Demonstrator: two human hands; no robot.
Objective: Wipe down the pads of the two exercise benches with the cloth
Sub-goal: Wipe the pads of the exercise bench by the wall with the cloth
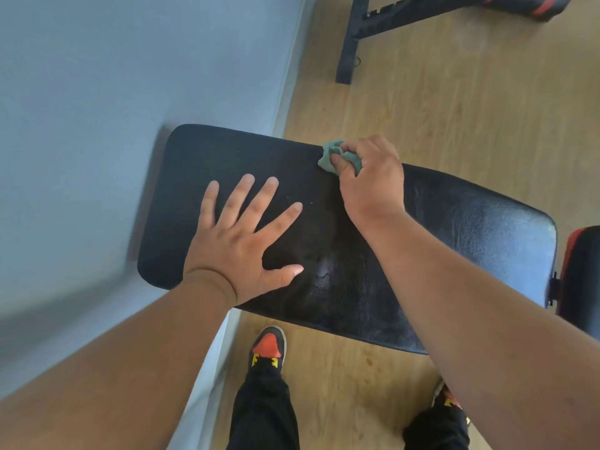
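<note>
cloth [337, 157] on pad [454, 228] — second bench [422, 17] behind

I see black bench pad [438, 228] on wooden floor [454, 108]. On pad: my left hand [242, 245] flat, fingers spread; my right hand [370, 180] pressing bunched green cloth [328, 157] near far edge.

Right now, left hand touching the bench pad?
Touching. Head view shows the left hand lying flat, fingers spread, on the black bench pad, no gap visible.
</note>
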